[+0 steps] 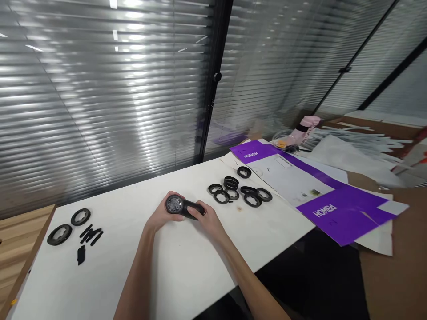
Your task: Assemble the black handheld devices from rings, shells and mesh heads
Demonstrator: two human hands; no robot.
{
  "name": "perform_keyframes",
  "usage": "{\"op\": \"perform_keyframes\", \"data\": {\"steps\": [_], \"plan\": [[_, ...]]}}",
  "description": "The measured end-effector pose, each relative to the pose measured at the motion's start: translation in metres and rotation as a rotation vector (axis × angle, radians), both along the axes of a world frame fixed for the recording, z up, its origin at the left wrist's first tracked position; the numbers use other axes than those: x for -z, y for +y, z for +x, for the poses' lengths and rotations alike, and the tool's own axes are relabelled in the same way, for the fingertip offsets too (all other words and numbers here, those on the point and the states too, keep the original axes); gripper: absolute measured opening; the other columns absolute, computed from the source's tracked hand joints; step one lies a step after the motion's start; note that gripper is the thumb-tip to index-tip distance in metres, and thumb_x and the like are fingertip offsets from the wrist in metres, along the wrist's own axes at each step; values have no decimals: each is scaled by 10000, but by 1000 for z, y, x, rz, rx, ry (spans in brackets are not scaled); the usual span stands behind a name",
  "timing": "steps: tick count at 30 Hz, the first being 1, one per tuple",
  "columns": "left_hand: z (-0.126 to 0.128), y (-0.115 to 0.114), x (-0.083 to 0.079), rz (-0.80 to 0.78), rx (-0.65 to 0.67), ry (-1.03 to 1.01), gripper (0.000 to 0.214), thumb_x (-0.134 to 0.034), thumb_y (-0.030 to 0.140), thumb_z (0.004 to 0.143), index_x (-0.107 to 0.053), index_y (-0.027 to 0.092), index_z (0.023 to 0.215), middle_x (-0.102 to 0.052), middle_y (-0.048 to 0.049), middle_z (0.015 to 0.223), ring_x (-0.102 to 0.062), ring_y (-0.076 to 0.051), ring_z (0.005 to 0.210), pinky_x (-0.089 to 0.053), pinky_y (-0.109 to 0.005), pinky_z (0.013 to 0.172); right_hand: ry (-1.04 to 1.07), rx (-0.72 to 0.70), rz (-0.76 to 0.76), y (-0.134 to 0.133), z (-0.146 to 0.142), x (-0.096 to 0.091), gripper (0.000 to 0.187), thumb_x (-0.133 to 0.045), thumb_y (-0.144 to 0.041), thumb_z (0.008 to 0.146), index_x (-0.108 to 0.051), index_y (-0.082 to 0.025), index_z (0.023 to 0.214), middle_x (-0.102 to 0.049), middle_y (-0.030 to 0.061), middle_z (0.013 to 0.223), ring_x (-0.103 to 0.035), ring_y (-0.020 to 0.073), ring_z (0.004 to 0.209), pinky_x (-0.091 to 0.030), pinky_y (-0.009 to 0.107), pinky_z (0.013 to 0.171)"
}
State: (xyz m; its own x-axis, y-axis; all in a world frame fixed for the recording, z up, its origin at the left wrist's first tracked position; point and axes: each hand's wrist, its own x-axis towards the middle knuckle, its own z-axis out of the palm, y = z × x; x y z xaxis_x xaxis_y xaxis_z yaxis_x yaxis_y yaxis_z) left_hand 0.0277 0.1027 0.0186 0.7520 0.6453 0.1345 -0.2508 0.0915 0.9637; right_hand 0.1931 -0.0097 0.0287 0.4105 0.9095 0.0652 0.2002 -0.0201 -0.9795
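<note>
From far off, I see both hands closed around a black lint shaver (185,206), at the middle of the white table (267,231). The left hand (162,215) curls under the round mesh end, and the right hand (208,220) wraps the handle, to keep it steady. Right of the shaver lie seven black rings (252,200) and one small stack (231,182). Left of it lie two rings (59,234), about four thin strips (91,234), and one black block (81,254).
</note>
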Motion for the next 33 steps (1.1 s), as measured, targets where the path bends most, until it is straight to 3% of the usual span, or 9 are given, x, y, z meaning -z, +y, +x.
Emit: {"op": "perform_keyframes", "data": {"steps": [5, 9, 11, 13, 18, 22, 28, 33], "plan": [[2, -6, -2, -156, 99, -49, 759, -1051, 366, 461, -584, 246, 1048, -603, -97, 1346, -646, -279, 1090, -586, -388, 843, -23, 36, 123, -4, 2, 12, 442, -768, -625, 745, -600, -218, 717, -513, -25, 644, -444, 168, 647, -343, 295, 597], [13, -19, -7, -153, 65, -1, 881, -1034, 433, 531, -530, 291, 1239, -664, -82, 1214, -697, -271, 1008, -586, -445, 910, 2, 164, 194, -2, 3, 21, 451, -740, -648, 795, -698, -222, 940, -707, 34, 831, -605, 229, 756, -472, 338, 697], [24, -30, -6, -53, 21, 46, 907, -1026, 440, 551, -544, 278, 1302, -686, -80, 1163, -707, -280, 1015, -569, -457, 971, 36, 290, 241, 2, 5, 23, 489, -676, -702, 828, -695, -231, 955, -745, 67, 938, -651, 260, 855, -511, 363, 779], [38, -42, -1, 99, -18, 61, 851, -1012, 440, 575, -594, 255, 1293, -683, -107, 1244, -690, -317, 1125, -544, -473, 1041, 87, 439, 272, 5, 8, 23, 537, -597, -761, 845, -680, -231, 875, -740, 86, 942, -659, 275, 908, -520, 374, 817], [62, -64, 24, 503, 4, -17, 747, -923, 311, 721, -585, 241, 1383, -558, -157, 1516, -535, -363, 1428, -430, -544, 1210, 352, 719, 318, 7, 19, 23, 629, -492, -823, 844, -602, -229, 668, -627, 59, 687, -594, 224, 696, -500, 351, 682], [62, -67, 32, 720, 2, -32, 773, -837, 251, 802, -496, 251, 1496, -517, -165, 1558, -520, -343, 1459, -451, -542, 1212, 375, 724, 342, 6, 23, 22, 567, -626, -765, 758, -582, -232, 571, -590, 44, 604, -548, 204, 628, -480, 345, 632], [60, -67, 31, 789, -48, -6, 768, -815, 269, 802, -497, 253, 1501, -539, -160, 1543, -545, -351, 1439, -508, -532, 1169, 392, 689, 368, 6, 26, 22, 493, -712, -673, 706, -582, -233, 525, -579, 32, 556, -532, 200, 605, -459, 335, 603], [59, -67, 38, 834, -66, 23, 772, -798, 154, 758, -500, 278, 1459, -543, -164, 1535, -564, -361, 1418, -504, -564, 1151, 454, 699, 357, 5, 31, 28, 549, -691, -698, 743, -607, -212, 504, -589, 47, 525, -538, 189, 543, -441, 329, 557]]}}
